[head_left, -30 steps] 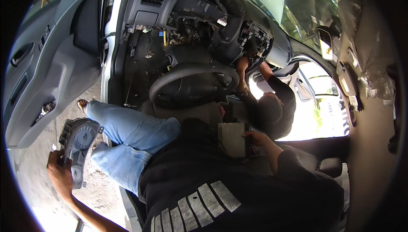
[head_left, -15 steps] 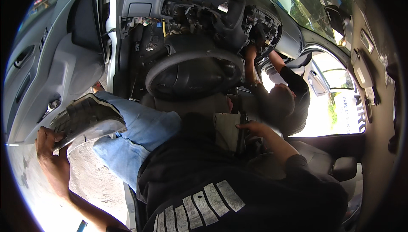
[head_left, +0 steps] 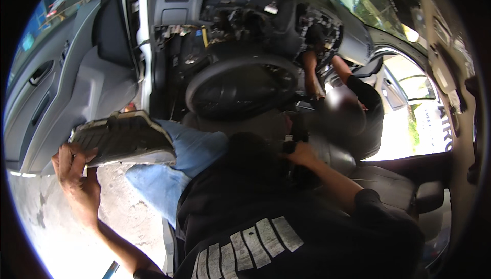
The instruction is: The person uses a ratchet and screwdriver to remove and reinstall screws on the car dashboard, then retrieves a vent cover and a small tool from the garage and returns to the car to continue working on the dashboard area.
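My left hand (head_left: 76, 177), at the open door side, grips the outer end of an instrument cluster (head_left: 128, 138). The cluster is dark, with an arched top edge and a pale lower rim, and is held above my jeans-clad leg (head_left: 197, 143). Beside the seat, my right hand (head_left: 303, 155) is closed around a dark thing (head_left: 289, 147) too shadowed to name. Ahead of me is the steering wheel (head_left: 240, 87), with the opened dashboard (head_left: 238, 10) behind it.
On the passenger side a co-worker (head_left: 353, 118) leans in, both arms reaching into the opened centre console (head_left: 319, 31). The driver's door (head_left: 61, 90) stands open at left above concrete ground (head_left: 120, 192). The passenger seat (head_left: 381, 179) is at right.
The cluster has tilted so that more of its dark face shows. The pale flat side of the thing at my right hand is out of sight now. The whole view has shifted slightly.
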`<state>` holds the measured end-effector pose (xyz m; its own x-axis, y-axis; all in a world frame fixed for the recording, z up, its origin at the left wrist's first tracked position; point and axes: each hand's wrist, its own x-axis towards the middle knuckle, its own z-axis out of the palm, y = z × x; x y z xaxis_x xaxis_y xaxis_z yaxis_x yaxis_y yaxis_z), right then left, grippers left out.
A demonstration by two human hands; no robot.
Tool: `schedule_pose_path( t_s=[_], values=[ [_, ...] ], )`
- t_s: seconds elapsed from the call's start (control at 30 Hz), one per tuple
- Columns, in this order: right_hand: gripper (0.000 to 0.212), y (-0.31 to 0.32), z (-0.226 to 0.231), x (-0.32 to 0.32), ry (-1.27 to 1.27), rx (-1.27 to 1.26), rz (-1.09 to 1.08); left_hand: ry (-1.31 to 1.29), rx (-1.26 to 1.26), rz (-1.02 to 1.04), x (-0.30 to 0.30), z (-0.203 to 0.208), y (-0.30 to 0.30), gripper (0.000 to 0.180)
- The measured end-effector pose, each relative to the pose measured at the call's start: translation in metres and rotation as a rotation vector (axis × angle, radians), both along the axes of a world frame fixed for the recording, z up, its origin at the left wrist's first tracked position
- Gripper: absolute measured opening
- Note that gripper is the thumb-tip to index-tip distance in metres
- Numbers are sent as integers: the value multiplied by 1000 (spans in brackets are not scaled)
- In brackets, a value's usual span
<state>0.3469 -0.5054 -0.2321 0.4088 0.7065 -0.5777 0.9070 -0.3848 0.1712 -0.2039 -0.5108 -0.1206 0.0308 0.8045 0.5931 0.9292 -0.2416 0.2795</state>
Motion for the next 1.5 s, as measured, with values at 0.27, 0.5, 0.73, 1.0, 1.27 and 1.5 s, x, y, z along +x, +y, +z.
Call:
schedule_pose_path(
  t_s=[0.27, 0.5, 0.73, 1.0, 1.27, 1.5],
  values=[
    [57, 84, 85, -136, 991, 425, 383, 86, 110, -62, 11, 20, 1, 39],
    [57, 139, 31, -308, 2069, -710, -389, 103, 50, -162, 16, 28, 10, 35],
    [53, 142, 9, -356, 2158, -815, -556, -221, 182, -96, -1, -1, 18, 42],
    [50, 155, 9, -426, 2108, -891, -80, -1092, 236, 220, 14, -118, 11, 81],
    [53, 197, -41, -488, 1482, -343, 992, -1395, 17, 316, 0, -207, -36, 69],
    [6, 379, -238, -528, 1250, 1041, -401, -2445, -21, 195, -53, -248, -34, 49]
  ],
)
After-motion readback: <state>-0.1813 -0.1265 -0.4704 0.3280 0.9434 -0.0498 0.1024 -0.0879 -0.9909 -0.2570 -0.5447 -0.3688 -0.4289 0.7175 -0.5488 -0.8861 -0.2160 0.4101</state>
